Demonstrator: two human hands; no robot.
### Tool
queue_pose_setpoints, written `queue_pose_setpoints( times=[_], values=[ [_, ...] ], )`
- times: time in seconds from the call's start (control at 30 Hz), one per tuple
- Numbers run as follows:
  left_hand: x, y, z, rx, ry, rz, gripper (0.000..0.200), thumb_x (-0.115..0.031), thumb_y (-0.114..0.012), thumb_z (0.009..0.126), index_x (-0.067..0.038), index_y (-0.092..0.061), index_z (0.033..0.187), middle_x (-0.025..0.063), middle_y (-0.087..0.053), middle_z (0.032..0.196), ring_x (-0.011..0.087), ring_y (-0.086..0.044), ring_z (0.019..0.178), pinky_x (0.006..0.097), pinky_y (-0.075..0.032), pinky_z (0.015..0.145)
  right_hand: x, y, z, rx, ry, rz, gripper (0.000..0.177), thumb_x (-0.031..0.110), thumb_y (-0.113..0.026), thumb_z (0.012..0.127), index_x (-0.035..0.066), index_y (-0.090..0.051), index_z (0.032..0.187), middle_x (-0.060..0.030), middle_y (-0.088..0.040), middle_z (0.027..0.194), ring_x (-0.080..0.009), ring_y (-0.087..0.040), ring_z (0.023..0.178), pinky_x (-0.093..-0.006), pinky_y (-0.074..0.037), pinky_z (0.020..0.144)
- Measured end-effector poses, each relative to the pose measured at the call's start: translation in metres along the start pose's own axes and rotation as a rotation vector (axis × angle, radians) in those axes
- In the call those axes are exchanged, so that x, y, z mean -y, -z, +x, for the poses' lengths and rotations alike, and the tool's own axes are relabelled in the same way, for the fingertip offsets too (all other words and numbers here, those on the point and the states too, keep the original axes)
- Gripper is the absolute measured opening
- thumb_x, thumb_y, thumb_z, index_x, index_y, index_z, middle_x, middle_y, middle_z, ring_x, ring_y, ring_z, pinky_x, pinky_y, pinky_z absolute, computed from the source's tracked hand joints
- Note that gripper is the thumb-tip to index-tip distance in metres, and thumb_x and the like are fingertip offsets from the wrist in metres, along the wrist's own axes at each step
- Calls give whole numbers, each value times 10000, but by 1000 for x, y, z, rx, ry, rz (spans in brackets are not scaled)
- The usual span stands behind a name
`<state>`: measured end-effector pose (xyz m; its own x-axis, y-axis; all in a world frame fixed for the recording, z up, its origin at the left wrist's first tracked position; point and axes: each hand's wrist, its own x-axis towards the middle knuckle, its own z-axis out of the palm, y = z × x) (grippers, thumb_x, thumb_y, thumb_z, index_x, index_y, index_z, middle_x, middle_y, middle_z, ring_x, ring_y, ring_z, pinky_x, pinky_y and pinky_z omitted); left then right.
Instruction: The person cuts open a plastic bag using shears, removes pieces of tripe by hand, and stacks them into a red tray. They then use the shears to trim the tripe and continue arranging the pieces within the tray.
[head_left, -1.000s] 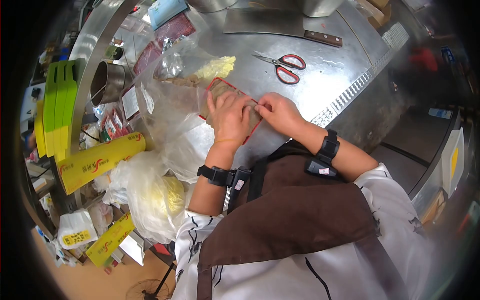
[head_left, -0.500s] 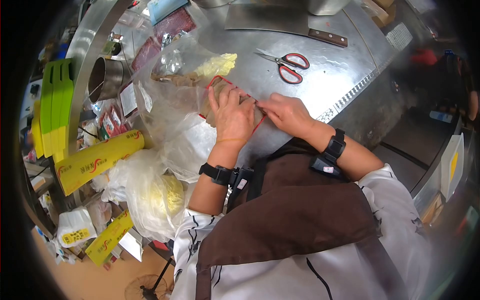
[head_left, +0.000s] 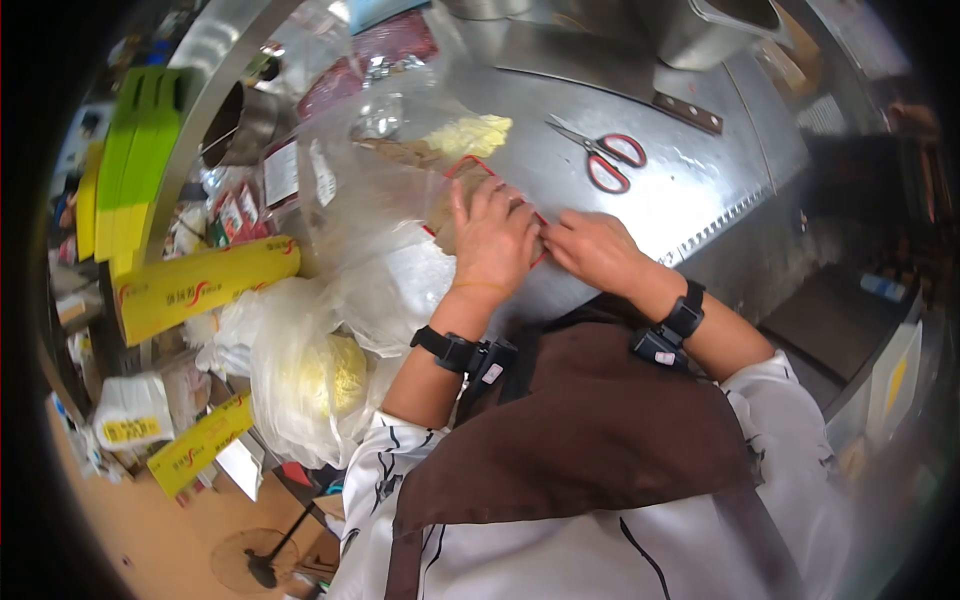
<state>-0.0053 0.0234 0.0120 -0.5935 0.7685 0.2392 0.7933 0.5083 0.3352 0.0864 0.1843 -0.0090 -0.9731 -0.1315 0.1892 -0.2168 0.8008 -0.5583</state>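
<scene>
My left hand (head_left: 493, 232) lies with spread fingers on a brown, flat item in a red-edged clear bag (head_left: 465, 172), pressing it against the metal table. Just right of it, my right hand (head_left: 590, 248) has its fingers pinched together at the bag's right end, by the left fingertips. Under the fingers, the bag's edge is partly hidden. Crumpled yellow material (head_left: 470, 136) lies beyond the bag. Scissors with red and black handles (head_left: 606, 160) rest to the right, their blades partly open.
A cleaver (head_left: 580, 60) lies at the back of the metal table (head_left: 700, 200), near a metal container (head_left: 715, 35). Clear plastic bags (head_left: 350, 230) spread on the left. A yellow roll (head_left: 210, 290) and a bag of yellow stuff (head_left: 330, 375) are at the lower left.
The view has shifted, so the table, tools and both hands appear farther right. Both hands remain at the red-edged bag, with little visible change in their grip.
</scene>
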Motion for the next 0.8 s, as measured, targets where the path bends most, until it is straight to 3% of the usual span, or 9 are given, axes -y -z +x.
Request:
queue_pose_setpoints(
  times=[0.03, 0.2, 0.33, 0.47, 0.57, 0.6, 0.7, 0.73, 0.8],
  values=[
    [0, 4, 0, -14, 6, -21, 219, -163, -695, 770, -99, -678, 979, 42, -584, 1046, 280, -456, 1215, 603, -175, 1114, 0, 1, 1, 42, 2, -20, 111, 185, -660, 820, 78, -639, 844, -83, -560, 768, -285, -608, 676, -410, -496, 601],
    [-3, 44, -10, -206, -84, -188, 293, -28, -671, 744, -65, -634, 1032, 88, -582, 1084, 320, -533, 1080, 455, -400, 939, 4, 28, 25, -23, -49, 99, 145, 190, -643, 850, 69, -663, 927, -100, -605, 812, -303, -621, 689, -403, -494, 607],
    [-3, 60, -22, -525, 139, 37, 317, -15, -656, 732, -64, -612, 1042, 107, -579, 1048, 335, -519, 1071, 454, -378, 939, 6, 32, 72, -118, 28, 243, 169, 140, -623, 859, 61, -671, 1000, -128, -629, 831, -321, -626, 725, -392, -499, 629],
    [14, 66, -39, -604, 331, -31, 252, -3, -638, 755, -56, -589, 996, 128, -580, 1028, 343, -535, 1038, 444, -395, 921, -4, -5, 150, -164, 280, 427, 183, 102, -613, 875, 47, -667, 1041, -122, -659, 850, -272, -644, 764, -356, -510, 690],
    [17, 66, -67, -581, 479, -63, 215, 3, -634, 758, -43, -579, 961, 143, -585, 1028, 352, -547, 1017, 431, -416, 902, 4, -21, 199, 344, -134, 724, 208, 100, -601, 897, 35, -658, 1086, -99, -687, 900, -193, -641, 798, -327, -505, 737],
    [19, 65, -76, -572, 507, -55, 211, 5, -632, 760, -38, -578, 960, 147, -589, 1028, 353, -552, 1011, 427, -424, 895, -11, -48, 217, 299, 18, 688, 234, 123, -612, 902, 34, -654, 1115, -86, -696, 924, -142, -619, 806, -305, -503, 740],
    [21, 65, -104, -524, 569, -102, 201, 15, -622, 768, -27, -580, 960, 159, -598, 1020, 360, -561, 1000, 423, -446, 879, -4, -66, 256, 422, 229, 621, 265, 169, -628, 887, 39, -656, 1117, -111, -701, 914, -212, -651, 830, -342, -512, 768],
    [19, 65, -112, -508, 588, -132, 198, 18, -618, 771, -25, -581, 961, 162, -601, 1016, 362, -564, 997, 423, -452, 874, -2, -70, 270, 448, 407, 332, 306, 220, -623, 881, 61, -651, 1140, -148, -691, 1021, -293, -656, 917, -397, -504, 844],
    [14, 68, -125, -488, 638, -175, 188, 19, -615, 777, -24, -585, 958, 165, -605, 1010, 364, -573, 982, 421, -465, 862, 7, -84, 287, 610, 517, 249, 337, 194, -609, 898, 48, -611, 1202, -162, -628, 1181, -304, -588, 1100, -397, -445, 970]
  ],
)
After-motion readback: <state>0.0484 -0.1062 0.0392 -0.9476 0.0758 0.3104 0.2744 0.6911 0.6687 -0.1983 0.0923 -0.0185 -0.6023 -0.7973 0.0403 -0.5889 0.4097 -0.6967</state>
